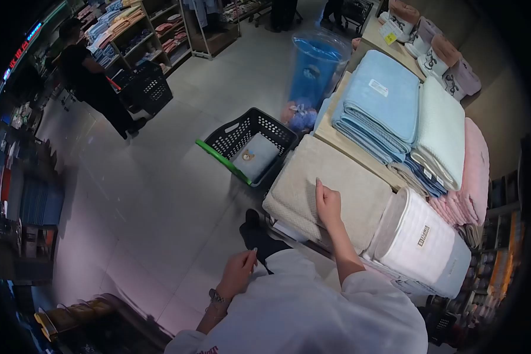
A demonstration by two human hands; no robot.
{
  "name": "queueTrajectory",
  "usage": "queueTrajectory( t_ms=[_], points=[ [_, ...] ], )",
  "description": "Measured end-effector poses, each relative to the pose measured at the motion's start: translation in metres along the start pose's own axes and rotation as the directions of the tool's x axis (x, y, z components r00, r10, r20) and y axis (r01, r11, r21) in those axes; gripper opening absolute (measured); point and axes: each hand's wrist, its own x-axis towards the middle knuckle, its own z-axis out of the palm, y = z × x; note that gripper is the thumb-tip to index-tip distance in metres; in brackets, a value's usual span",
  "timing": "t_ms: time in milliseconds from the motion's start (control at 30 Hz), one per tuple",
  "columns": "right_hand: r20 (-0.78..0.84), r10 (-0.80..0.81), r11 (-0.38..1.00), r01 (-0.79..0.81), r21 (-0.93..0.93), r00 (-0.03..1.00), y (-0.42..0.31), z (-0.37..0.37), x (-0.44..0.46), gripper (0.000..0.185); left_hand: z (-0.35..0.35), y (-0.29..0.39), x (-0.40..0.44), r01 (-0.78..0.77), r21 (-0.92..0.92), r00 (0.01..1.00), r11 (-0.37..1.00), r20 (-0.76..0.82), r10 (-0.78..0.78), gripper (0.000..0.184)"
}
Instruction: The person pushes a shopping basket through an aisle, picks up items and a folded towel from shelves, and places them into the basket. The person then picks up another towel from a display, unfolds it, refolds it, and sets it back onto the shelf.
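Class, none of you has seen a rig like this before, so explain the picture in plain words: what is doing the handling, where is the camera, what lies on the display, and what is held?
There is no robot: we see a person's two bare hands. The single picture comes from a camera worn on their head, looking forward and down, so their white shirt fills the bottom. On the wooden display lie folded beige cloths, white ones, blue ones and pink ones. The right hand is over the beige pile; whether it touches is unclear. The left hand, with a watch on its wrist, is near the body. Neither visibly holds anything. Beside the display is a dark basket containing a folded item.
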Motion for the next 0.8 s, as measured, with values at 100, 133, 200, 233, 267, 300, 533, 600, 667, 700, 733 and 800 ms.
queueTrajectory(
  t_ms=[100,133,200,233,267,300,533,600,667,700,733,800],
  points=[
    [-0.097,-0.005,0.999,0.0,-0.052,0.995,0.026,0.033,0.007,0.045,-0.029,-0.013,0.041,0.083,-0.3,0.993,0.95,-0.054,-0.104,0.032],
    [-0.108,-0.026,0.998,0.019,-0.067,0.994,0.031,0.036,0.009,0.044,-0.036,-0.018,0.066,0.107,-0.373,0.989,0.922,-0.051,-0.135,0.031],
    [-0.129,-0.054,0.996,0.045,-0.078,0.99,0.037,0.035,0.022,0.043,-0.044,-0.018,0.129,0.086,-0.424,0.985,0.902,-0.102,-0.142,0.031],
    [-0.135,-0.047,0.997,0.038,-0.063,0.99,0.038,0.035,0.023,0.043,-0.051,-0.018,0.16,0.057,-0.393,0.979,0.918,-0.157,-0.128,0.031],
    [-0.132,-0.034,0.998,0.028,-0.051,0.991,0.039,0.035,0.021,0.043,-0.055,-0.021,0.189,0.038,-0.365,0.971,0.93,-0.208,-0.121,0.032],
    [-0.136,-0.027,0.999,0.022,-0.044,0.99,0.039,0.035,0.02,0.043,-0.058,-0.03,0.22,0.075,-0.407,0.945,0.91,-0.262,-0.195,0.034],
    [-0.158,-0.014,0.999,0.006,-0.054,0.987,0.042,0.045,0.024,0.041,-0.092,-0.082,0.371,0.042,-0.67,0.825,0.741,-0.395,-0.404,0.029],
    [-0.159,-0.009,0.997,-0.003,-0.073,0.987,0.043,0.042,0.023,0.039,-0.088,-0.089,0.385,-0.049,-0.716,0.829,0.696,-0.418,-0.371,0.025],
    [-0.149,0.006,0.996,-0.02,-0.091,0.989,0.038,0.039,0.023,0.037,-0.084,-0.087,0.389,-0.132,-0.767,0.811,0.628,-0.448,-0.376,0.023],
    [-0.16,0.021,0.995,-0.037,-0.097,0.987,0.037,0.04,0.023,0.038,-0.084,-0.087,0.389,-0.149,-0.745,0.794,0.65,-0.483,-0.37,0.023],
    [-0.169,0.035,0.993,-0.053,-0.102,0.985,0.036,0.041,0.022,0.038,-0.084,-0.087,0.388,-0.167,-0.721,0.775,0.672,-0.518,-0.363,0.024],
    [-0.19,0.056,0.989,-0.08,-0.122,0.98,0.032,0.041,0.021,0.039,-0.089,-0.092,0.388,-0.163,-0.683,0.75,0.712,-0.555,-0.359,0.025]
  ],
)
